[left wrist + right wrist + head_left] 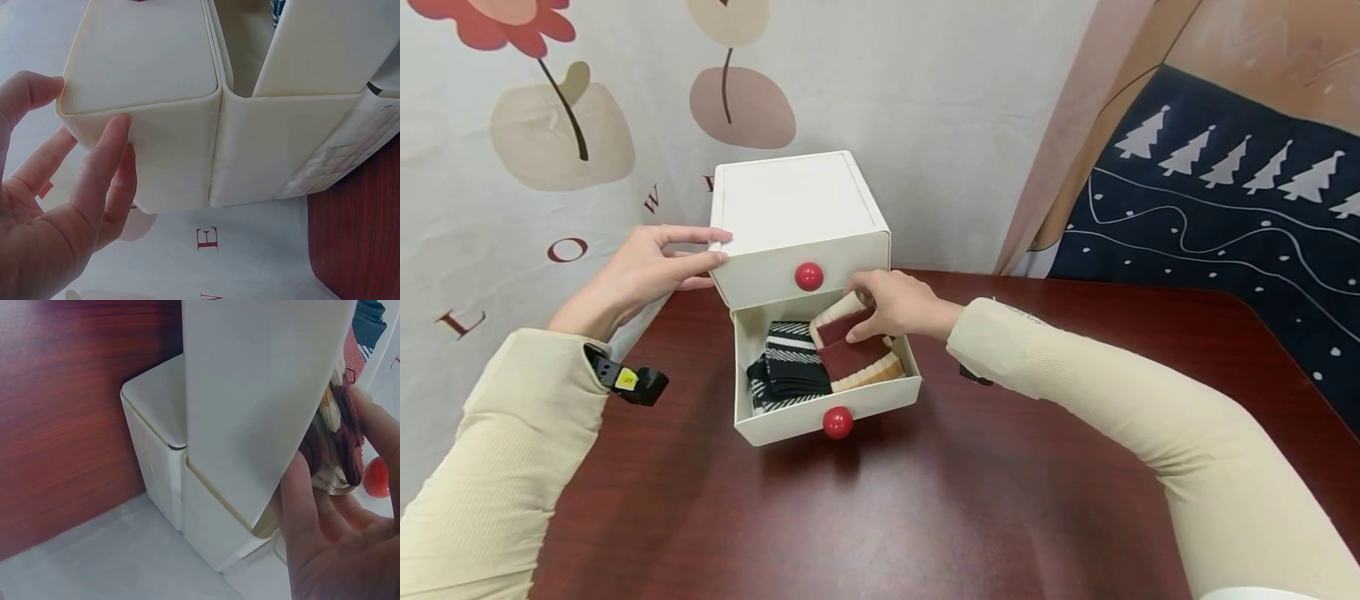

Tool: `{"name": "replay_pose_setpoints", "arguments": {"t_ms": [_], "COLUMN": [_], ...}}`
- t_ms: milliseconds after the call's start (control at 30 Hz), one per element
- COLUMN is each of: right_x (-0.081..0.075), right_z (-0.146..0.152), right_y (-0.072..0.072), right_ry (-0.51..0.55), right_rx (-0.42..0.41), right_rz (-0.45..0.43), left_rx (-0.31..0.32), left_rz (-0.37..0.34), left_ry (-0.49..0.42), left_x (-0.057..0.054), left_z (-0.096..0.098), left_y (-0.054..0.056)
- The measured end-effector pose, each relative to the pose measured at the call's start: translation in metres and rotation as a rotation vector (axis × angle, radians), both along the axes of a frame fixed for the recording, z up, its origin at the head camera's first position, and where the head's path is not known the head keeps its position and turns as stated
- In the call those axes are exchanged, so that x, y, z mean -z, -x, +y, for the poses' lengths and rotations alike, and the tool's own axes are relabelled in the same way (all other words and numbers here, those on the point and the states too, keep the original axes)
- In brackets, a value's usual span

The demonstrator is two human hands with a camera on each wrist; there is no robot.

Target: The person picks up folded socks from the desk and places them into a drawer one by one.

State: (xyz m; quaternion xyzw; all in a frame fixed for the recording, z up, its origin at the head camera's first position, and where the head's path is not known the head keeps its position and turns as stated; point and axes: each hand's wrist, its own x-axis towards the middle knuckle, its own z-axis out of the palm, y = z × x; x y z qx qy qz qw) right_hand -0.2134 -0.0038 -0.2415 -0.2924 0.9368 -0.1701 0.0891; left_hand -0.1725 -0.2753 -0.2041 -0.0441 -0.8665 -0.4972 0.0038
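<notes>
A white two-drawer box [797,196] stands against the backdrop, its lower drawer [887,400] pulled out. My left hand [658,262] touches the upper left front corner of the box with extended fingers; in the left wrist view, the fingertips [119,128] lie along the box's side and top edges. My right hand [898,307] reaches into the lower drawer and grips the folded maroon socks [850,358] with cream and mustard bands, thumb on one side and fingers on the other. Folded black-and-white patterned socks [790,367] lie beside them on the left.
Red round knobs [808,276] sit on both drawer fronts; the upper drawer is closed. The box rests on a dark reddish wooden table [962,483]. Behind hangs a printed cloth [962,125] with flowers, and a navy tree-patterned cloth [1210,225] is at the right.
</notes>
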Motion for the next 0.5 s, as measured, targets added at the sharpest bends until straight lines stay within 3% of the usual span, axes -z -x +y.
{"name": "replay_pose_setpoints", "arguments": {"t_ms": [300,500], "right_x": [-0.004,-0.014], "right_z": [0.018,0.037], "right_y": [0.004,0.004], "right_ry": [0.193,0.376], "right_rx": [0.041,0.01], "right_rz": [-0.038,-0.031], "left_rx": [0.001,0.003], "left_rz": [0.006,0.006], "left_ry": [0.019,0.048], "left_x": [0.0,0.0], "left_z": [0.001,0.002], "left_y": [0.0,-0.002]}}
